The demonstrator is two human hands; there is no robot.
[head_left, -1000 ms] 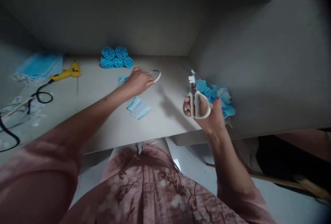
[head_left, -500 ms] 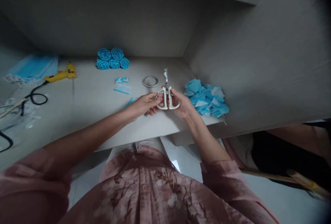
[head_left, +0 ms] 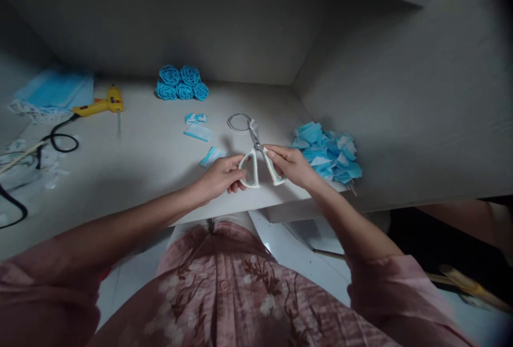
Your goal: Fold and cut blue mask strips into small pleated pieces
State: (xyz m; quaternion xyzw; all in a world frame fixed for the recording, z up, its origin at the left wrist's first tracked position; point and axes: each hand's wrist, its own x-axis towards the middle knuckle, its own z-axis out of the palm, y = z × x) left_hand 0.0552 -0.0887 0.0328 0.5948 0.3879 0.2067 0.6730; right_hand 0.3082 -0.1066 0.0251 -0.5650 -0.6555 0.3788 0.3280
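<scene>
Both my hands grip a pair of white-handled scissors (head_left: 257, 147) above the table. My left hand (head_left: 223, 177) is closed on the left handle loop, while my right hand (head_left: 292, 164) pinches the right handle near the pivot. The handles are spread somewhat apart and the blades point away from me. Something pale clings near the blade tips; I cannot make out what it is. Behind the tips lies a ring of wire (head_left: 238, 122). Close to my left hand are a cut blue-and-white piece (head_left: 212, 156), another flat piece (head_left: 197, 132) and a small folded piece (head_left: 195, 118).
Several rolled blue rosettes (head_left: 182, 83) are stacked at the back. To the left lie a yellow glue gun (head_left: 102, 105) with a black cord and a pile of blue face masks (head_left: 56, 90). A heap of blue scraps (head_left: 328, 152) sits by the right wall panel.
The scissor handles have spread further apart. My right hand has moved from beside the handles to a pinch near the pivot, and the view has shifted slightly.
</scene>
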